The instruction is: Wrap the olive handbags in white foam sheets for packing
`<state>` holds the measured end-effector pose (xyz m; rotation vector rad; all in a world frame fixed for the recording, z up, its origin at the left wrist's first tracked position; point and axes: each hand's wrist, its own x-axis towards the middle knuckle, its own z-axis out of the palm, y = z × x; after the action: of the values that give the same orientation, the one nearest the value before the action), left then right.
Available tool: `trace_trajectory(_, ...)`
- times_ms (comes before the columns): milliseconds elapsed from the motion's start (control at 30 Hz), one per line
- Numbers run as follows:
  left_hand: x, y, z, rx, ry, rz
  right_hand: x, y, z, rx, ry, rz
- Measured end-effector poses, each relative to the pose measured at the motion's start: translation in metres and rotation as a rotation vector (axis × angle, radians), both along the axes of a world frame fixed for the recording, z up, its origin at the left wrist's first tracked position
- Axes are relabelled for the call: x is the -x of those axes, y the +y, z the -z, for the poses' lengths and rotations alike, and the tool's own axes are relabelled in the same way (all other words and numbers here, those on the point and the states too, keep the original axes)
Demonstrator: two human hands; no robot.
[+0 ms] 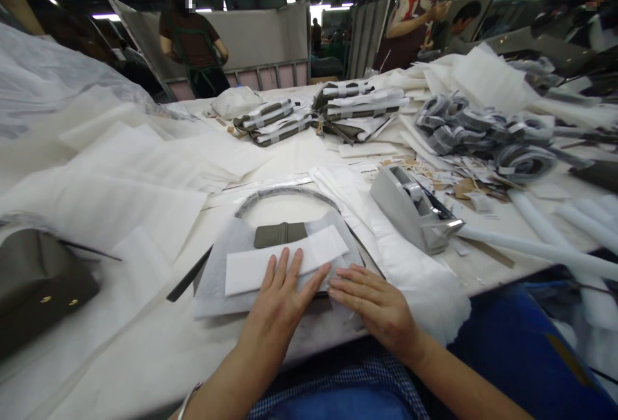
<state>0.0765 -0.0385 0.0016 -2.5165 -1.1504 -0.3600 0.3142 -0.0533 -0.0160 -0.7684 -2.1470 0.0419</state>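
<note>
At the left edge, a dark bag is cut off by the frame, two brass studs showing. Foam sheets overlap beside it, covering much of the worktop. Farther back, a person stands with both hands hard to make out.

At the near middle, a dark strap sticks out from a pale sheet; its other end is hidden. A white pad lies aslant on the sheet, partly covering a dark flap. A wrapped handle arches behind; where it joins is covered. The left hand lies spread, palm down, across the pad, hiding part of its near edge. The right hand is open too, fingers straight and together at the sheet's near right corner; what lies beneath them cannot be seen.

Right of it, a tape dispenser stands beside puffy white wrap. Grey coils pile up behind, individual pieces hard to separate. Foam tubes run out of frame.
</note>
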Motion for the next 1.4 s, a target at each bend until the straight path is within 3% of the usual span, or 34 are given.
trace_trajectory(133, -0.009, -0.004, -0.016, 0.168, 0.022, 0.031, 0.003, -0.001, 0.003, -0.018, 0.022, 0.015)
trace_trajectory(233, -0.013, -0.007, -0.01, 0.144, -0.052, 0.047, 0.001, -0.007, -0.005, 0.003, 0.018, 0.014)
trace_trajectory(400, -0.016, -0.005, 0.012, -0.009, -0.205, 0.034, -0.006, -0.001, -0.054, 0.253, -0.07, -0.047)
trace_trajectory(533, -0.017, -0.002, 0.015, -0.077, -0.241, 0.041, 0.013, 0.05, -0.079, 0.257, -0.175, 0.069)
trace_trajectory(633, -0.018, -0.002, 0.012, -0.094, -0.254, 0.048, 0.034, 0.091, -0.072, 0.366, -0.407, 0.109)
trace_trajectory(700, -0.018, -0.001, 0.011, -0.097, -0.268, 0.052, 0.043, 0.105, -0.064, 0.432, -0.557, 0.119)
trace_trajectory(867, -0.019, 0.001, 0.014, -0.109, -0.299, 0.078, 0.051, 0.107, -0.057, 0.417, -0.68, 0.244)
trace_trajectory(967, -0.018, 0.001, 0.014, -0.083, -0.289, 0.08, 0.046, 0.106, -0.058, 0.436, -0.635, 0.223)
trace_trajectory(1100, -0.015, -0.002, 0.01, 0.04, -0.26, 0.061, 0.015, 0.08, -0.055, 0.411, -0.31, 0.193)
trace_trajectory(1200, -0.014, -0.003, 0.006, 0.104, -0.224, 0.076, -0.012, 0.028, -0.049, 0.369, -0.011, 0.347)
trace_trajectory(1300, -0.012, -0.005, 0.002, 0.138, -0.192, 0.087, -0.02, -0.026, -0.035, 0.5, 0.106, 0.494)
trace_trajectory(1400, -0.012, -0.006, -0.002, 0.164, -0.168, 0.081, -0.012, -0.057, -0.019, 0.693, 0.124, 0.566)
